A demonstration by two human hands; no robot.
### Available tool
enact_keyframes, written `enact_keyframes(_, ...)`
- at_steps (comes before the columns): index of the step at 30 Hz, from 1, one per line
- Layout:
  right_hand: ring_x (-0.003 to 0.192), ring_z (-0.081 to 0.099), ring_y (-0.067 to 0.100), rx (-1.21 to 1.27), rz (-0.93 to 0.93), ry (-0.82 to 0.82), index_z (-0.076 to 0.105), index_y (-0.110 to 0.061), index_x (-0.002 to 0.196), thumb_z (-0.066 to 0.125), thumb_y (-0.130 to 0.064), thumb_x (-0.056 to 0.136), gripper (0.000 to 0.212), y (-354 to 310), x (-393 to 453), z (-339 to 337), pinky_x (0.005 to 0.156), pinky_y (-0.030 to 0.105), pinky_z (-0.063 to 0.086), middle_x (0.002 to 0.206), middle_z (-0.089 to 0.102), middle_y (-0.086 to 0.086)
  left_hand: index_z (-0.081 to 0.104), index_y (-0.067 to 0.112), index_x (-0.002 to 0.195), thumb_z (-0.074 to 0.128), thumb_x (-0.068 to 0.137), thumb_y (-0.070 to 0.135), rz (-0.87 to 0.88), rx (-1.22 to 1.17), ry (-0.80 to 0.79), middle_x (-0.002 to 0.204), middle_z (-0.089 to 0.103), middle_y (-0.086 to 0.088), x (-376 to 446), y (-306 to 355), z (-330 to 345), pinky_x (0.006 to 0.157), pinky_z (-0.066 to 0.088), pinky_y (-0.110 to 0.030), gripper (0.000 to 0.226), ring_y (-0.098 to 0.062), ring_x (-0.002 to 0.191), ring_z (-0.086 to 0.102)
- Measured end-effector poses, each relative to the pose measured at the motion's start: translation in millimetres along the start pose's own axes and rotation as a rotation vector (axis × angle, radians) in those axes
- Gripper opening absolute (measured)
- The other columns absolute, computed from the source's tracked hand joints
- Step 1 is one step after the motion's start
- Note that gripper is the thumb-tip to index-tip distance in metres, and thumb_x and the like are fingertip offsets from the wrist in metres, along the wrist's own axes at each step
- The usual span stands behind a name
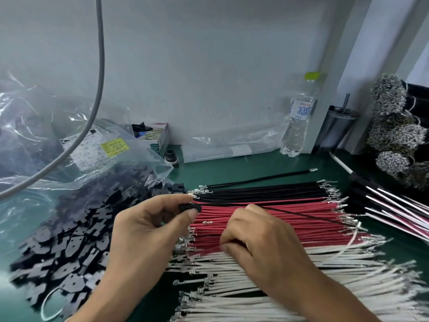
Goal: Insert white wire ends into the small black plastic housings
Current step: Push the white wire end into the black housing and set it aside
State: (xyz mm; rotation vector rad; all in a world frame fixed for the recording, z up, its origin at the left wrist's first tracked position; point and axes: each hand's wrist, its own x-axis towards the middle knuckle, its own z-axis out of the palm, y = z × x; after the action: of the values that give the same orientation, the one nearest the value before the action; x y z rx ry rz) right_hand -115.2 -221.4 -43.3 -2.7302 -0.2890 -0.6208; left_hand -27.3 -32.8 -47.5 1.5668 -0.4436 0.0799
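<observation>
My left hand (148, 226) pinches a small black plastic housing (189, 208) between thumb and forefinger. A thin black wire (301, 214) runs from that housing to the right, over my right hand (262, 242). The right hand's fingers are curled down onto the row of red wires (278, 219); what they pinch is hidden. White wires (267, 296) with metal terminals lie in a flat row nearest me. Black wires (267, 188) lie beyond the red ones. A heap of black housings (76, 233) spills from a bag on the left.
Clear plastic bags (46, 126) with labels pile up at the left, and a grey cable (100, 66) hangs over them. A water bottle (299, 115) and a tumbler (336, 129) stand by the back wall. Bundled wires (394, 126) stack at the right on the green mat (255, 166).
</observation>
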Motion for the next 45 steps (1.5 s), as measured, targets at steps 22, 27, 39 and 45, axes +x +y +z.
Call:
enact_keyframes(22, 0.069, 0.061, 0.016, 0.283, 0.031, 0.388, 0.08, -0.022, 0.108, 0.067, -0.024, 0.093, 0.02, 2.6, 3.0, -10.2, 0.054, 0.032, 0.05, 0.084, 0.06, -0.008, 0.079, 0.0, 0.099, 0.09, 0.058, 0.03, -0.342, -0.44, -0.172, 0.087, 0.075, -0.023, 8.7, 5.5, -9.3, 0.053, 0.054, -0.024, 0.052, -0.021, 0.062, 0.066)
enact_keyframes(27, 0.073, 0.062, 0.016, 0.297, 0.05, 0.435, 0.081, -0.018, 0.104, 0.068, -0.023, 0.092, 0.018, -1.0, 2.2, -9.9, 0.056, 0.03, 0.051, 0.086, 0.062, -0.008, 0.079, 0.0, 0.1, 0.089, 0.061, 0.032, -0.365, -0.463, -0.221, 0.081, 0.074, -0.019, 8.6, 5.7, -8.2, 0.053, 0.054, -0.023, 0.051, -0.02, 0.061, 0.066)
enact_keyframes(39, 0.072, 0.055, 0.016, -0.001, -0.095, 0.429, 0.08, -0.009, 0.105, 0.069, -0.004, 0.089, 0.02, -0.3, 1.2, -13.7, 0.058, 0.029, 0.048, 0.084, 0.061, 0.001, 0.079, 0.0, 0.097, 0.089, 0.061, 0.035, -0.382, -0.437, -0.251, 0.08, 0.073, -0.02, 7.8, 9.1, -10.5, 0.051, 0.054, -0.023, 0.051, -0.022, 0.06, 0.068)
enact_keyframes(45, 0.069, 0.055, 0.018, 0.036, -0.067, 0.423, 0.078, -0.006, 0.103, 0.067, -0.011, 0.093, 0.015, -6.1, 3.3, -3.6, 0.055, 0.034, 0.048, 0.081, 0.057, 0.001, 0.08, 0.003, 0.097, 0.092, 0.063, 0.032, -0.366, -0.436, -0.231, 0.084, 0.075, -0.023, 3.5, 10.1, -3.0, 0.052, 0.055, -0.024, 0.046, -0.024, 0.064, 0.072)
